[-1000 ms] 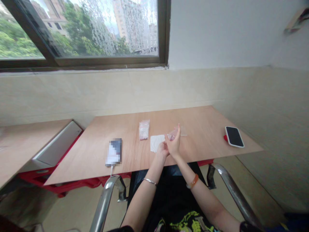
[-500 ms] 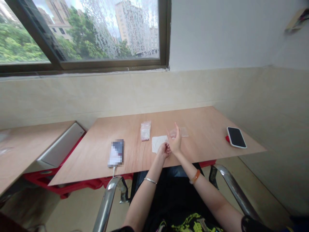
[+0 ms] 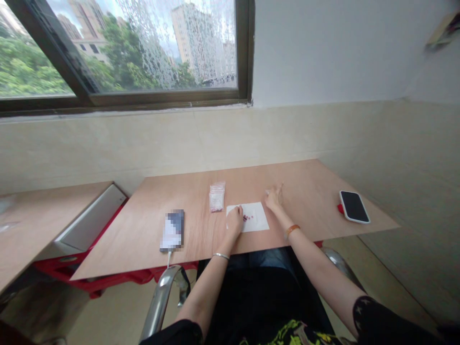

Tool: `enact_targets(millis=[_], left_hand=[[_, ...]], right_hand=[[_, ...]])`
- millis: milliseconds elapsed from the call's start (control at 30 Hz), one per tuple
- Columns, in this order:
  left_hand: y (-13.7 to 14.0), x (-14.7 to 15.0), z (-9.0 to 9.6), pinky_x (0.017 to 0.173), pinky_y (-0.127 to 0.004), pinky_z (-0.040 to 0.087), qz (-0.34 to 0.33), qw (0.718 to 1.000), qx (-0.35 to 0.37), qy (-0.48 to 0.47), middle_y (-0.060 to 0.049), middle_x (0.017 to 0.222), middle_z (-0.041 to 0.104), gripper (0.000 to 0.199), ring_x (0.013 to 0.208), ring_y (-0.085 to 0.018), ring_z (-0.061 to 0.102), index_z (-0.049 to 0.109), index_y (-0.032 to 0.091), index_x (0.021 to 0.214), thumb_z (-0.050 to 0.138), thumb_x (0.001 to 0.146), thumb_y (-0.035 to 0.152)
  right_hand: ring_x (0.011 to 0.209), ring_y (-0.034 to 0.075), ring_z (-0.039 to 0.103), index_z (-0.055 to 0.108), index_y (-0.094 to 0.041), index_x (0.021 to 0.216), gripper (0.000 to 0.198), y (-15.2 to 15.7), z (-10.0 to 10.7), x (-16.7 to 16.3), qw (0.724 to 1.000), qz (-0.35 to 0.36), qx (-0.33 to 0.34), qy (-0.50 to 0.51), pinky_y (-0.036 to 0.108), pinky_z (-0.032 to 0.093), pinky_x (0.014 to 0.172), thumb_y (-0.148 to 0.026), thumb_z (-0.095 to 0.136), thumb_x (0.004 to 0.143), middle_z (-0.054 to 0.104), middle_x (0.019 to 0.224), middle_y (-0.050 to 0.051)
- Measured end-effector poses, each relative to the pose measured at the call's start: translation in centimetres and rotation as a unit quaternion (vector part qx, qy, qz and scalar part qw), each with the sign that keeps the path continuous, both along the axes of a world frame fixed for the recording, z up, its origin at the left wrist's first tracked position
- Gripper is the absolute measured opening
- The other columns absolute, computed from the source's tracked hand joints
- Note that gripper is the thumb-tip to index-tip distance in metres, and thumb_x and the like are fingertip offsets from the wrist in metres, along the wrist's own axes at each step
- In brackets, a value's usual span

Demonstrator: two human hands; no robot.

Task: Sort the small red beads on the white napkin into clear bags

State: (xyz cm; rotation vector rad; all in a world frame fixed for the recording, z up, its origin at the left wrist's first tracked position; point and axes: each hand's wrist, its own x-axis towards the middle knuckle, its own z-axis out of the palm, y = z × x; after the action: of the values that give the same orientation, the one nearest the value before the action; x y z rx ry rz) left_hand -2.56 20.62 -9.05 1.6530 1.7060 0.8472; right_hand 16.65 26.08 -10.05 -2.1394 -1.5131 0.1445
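A white sheet of paper (image 3: 259, 221) lies near the table's front edge, with several small dark red bits (image 3: 248, 217) loose on it. Over the paper's left part rests my left hand (image 3: 235, 220), its fingers curled beside the bits; what they hold, if anything, is hidden. Just beyond the paper's right corner is my right hand (image 3: 275, 198), low over the table. Its thumb side is closed on a clear plastic bag (image 3: 267, 192), mostly hidden by the hand, while one finger points forward.
Left of the paper lies a stack of small clear zip bags (image 3: 217, 196) with reddish bits inside. Farther left is a phone (image 3: 173, 231) on a white cable. Another phone (image 3: 354, 207) with a white rim rests at the right end. Metal armrests (image 3: 163, 292) flank me.
My hands have moved apart: the left back over the paper, the right rightward to the clear bag, which it now covers. Small red bits now show on the paper.
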Motion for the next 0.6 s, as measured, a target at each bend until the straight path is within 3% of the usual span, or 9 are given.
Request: enact_targets(millis=[200,400,600], left_hand=[[-0.1,0.1,-0.3,0.084,-0.035,0.041,-0.011,0.998,0.006,0.058,-0.015,0.086,0.064,0.023,0.093,-0.025,0.061,0.055,0.017,0.076,0.042,0.091,0.028],[-0.2,0.4,-0.2,0.090,-0.039,0.039,-0.017,0.998,0.004,0.065,-0.019,0.102,0.060,0.014,0.104,-0.029,0.058,0.054,0.016,0.084,0.044,0.089,0.023],[-0.5,0.5,-0.1,0.095,-0.039,0.037,-0.018,0.999,0.009,0.049,-0.018,0.105,0.058,0.014,0.109,-0.029,0.055,0.054,0.017,0.083,0.043,0.089,0.023]], right_hand=[[0.140,0.032,0.010,0.018,-0.004,0.146,0.064,0.2,-2.7,0.0,0.999,-0.014,-0.008,-0.047,0.046,0.012,0.110,-0.040,0.027,0.094,0.002,0.153,0.021],[0.141,0.028,0.013,0.020,-0.006,0.146,0.058,0.6,-4.4,0.2,0.998,0.009,-0.051,-0.046,0.043,0.009,0.112,-0.034,0.018,0.096,0.010,0.153,0.018],[0.140,0.024,0.016,0.018,-0.005,0.146,0.057,1.0,-4.5,0.5,0.996,0.019,-0.075,-0.042,0.041,0.006,0.112,-0.032,0.018,0.095,0.013,0.153,0.018]])
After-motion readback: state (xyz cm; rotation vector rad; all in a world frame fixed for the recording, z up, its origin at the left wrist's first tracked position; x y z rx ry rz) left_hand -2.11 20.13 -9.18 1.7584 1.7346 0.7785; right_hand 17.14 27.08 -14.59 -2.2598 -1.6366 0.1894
